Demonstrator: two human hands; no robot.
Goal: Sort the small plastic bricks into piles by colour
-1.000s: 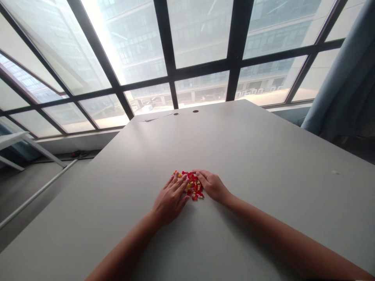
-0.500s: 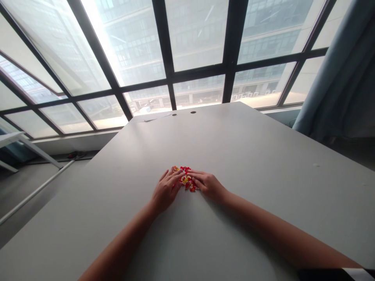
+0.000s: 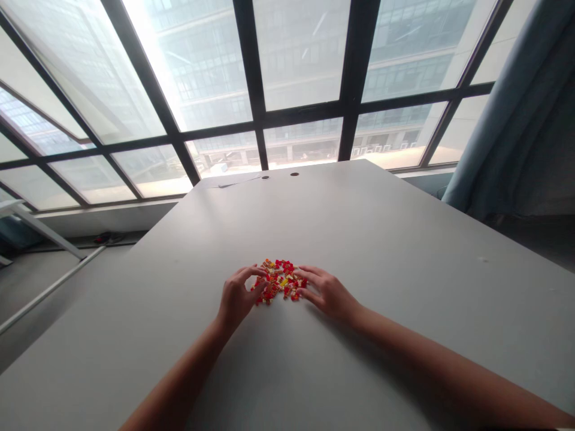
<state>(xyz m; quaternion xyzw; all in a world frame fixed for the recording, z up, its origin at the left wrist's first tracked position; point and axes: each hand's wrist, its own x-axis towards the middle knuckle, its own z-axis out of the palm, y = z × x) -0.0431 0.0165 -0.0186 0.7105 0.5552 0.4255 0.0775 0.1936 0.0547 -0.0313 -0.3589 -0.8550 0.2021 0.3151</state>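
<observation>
Neither hand is clenched: the left hand (image 3: pixel 236 296) curves loosely, thumb and fingers parted, while the right hand (image 3: pixel 335 296) lies with its fingers spread. They flank a loose heap of small red, orange, yellow and cream toy building bricks (image 3: pixel 284 282), fingertips covering its left and right margins. The heap lies around the middle of the white table (image 3: pixel 314 221), well apart from its far edge, near which are two round cable holes (image 3: pixel 294 174). A small pale speck (image 3: pixel 483 259) lies toward the right edge. Beyond the far edge stand dark-framed windows (image 3: pixel 353 72); past the right edge hangs a blue-grey curtain (image 3: pixel 503 131).
</observation>
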